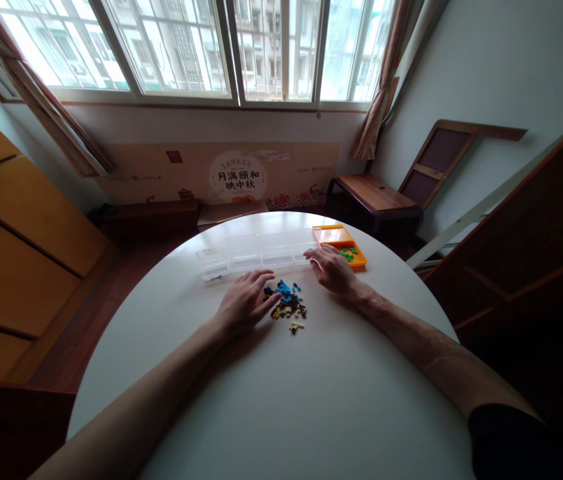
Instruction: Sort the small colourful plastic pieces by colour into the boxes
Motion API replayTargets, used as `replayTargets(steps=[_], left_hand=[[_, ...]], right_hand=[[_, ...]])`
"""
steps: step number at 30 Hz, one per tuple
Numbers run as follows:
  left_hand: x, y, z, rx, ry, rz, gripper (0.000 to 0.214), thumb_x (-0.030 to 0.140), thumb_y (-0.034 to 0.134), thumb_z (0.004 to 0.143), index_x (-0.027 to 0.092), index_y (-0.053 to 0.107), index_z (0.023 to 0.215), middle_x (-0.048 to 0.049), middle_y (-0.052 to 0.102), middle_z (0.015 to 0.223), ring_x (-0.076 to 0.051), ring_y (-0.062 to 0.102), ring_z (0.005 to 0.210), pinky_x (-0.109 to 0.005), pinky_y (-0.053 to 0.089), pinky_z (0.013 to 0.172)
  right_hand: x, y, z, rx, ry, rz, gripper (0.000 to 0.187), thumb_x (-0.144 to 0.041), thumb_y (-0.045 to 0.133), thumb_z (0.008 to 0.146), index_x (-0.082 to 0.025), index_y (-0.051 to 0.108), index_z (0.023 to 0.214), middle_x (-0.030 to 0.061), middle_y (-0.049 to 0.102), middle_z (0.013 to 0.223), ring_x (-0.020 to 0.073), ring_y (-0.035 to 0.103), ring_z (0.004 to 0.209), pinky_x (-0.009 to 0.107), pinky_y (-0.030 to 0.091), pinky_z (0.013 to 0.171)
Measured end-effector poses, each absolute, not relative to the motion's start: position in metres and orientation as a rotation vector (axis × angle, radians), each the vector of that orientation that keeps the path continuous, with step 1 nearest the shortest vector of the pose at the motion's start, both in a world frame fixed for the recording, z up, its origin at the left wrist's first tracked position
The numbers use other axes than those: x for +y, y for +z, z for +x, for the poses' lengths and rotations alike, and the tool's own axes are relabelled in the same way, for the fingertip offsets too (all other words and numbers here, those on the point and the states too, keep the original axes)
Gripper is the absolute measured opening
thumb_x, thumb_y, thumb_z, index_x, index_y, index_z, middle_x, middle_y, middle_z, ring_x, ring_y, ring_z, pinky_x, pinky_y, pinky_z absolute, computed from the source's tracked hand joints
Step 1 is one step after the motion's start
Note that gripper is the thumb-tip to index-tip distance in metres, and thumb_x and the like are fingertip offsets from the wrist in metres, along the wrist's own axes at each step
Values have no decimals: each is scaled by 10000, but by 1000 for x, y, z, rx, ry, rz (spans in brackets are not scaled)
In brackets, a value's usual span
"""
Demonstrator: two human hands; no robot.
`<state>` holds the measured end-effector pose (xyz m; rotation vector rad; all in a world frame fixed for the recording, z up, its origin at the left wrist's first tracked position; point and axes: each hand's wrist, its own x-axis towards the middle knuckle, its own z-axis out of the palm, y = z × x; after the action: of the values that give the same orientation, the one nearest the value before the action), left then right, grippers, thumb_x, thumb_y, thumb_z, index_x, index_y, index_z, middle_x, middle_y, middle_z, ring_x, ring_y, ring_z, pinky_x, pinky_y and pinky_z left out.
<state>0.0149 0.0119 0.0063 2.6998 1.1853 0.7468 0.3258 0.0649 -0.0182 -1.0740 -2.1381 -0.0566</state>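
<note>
A small heap of tiny toy bricks (287,303), blue, brown and pale yellow, lies on the round white table (281,400). My left hand (246,300) rests flat beside the heap's left side, fingertips touching its edge. My right hand (330,270) lies palm down just right of the heap, near the clear plastic compartment box (256,253) and the orange tray (341,243). Several green bricks (347,254) sit in the orange tray. Neither hand visibly holds anything.
A dark wooden bench (374,197) and a leaning wooden frame (441,157) stand behind the table at the right. Yellow cabinets (16,247) fill the left side. A printed cardboard panel (221,175) runs under the window.
</note>
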Motion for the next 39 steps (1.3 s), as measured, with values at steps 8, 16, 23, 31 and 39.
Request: replayTargets(steps=[8,16,23,31,39], left_hand=[[11,6,16,1213,729,2709,418,554,601,1085,242,676,1352,-117,684,1486,-352,658,1354,-543,541,1146],[11,6,18,1157,720,2692,345,489,613,1081,286,717,1340,-81,731,1413,-320,690,1298,-516,555,1119],[12,4,18,1005,790,2763,228,376,614,1088,316,764,1249,-55,770,1328,-269,732,1185,-474,582,1059],[12,4,19,963,826,2807,190,317,629,1080,315,784,1191,-39,790,1280,-254,747,1130,-452,587,1012],[13,3,19,994,819,2763,170,354,646,1063,291,788,1131,-54,803,1226,-259,754,1114,-458,583,1031]], right_hand=[[55,-16,326,-2168,-31,-981,348,-42,588,931,-230,726,1189,83,772,1127,299,682,1099,517,496,1146],[35,-3,313,-2350,7,-795,175,-276,701,1034,-260,774,1193,94,755,1212,297,655,1128,494,546,1051],[28,1,304,-2433,123,-701,181,-272,702,1058,-303,799,1208,61,769,1185,253,675,1075,451,546,1030],[32,-3,303,-2450,178,-653,148,-274,655,1099,-278,799,1132,51,796,1134,226,685,1019,415,549,1028],[30,-4,304,-2419,225,-655,171,-204,719,1014,-295,805,1130,35,807,1119,225,716,1036,423,547,1052]])
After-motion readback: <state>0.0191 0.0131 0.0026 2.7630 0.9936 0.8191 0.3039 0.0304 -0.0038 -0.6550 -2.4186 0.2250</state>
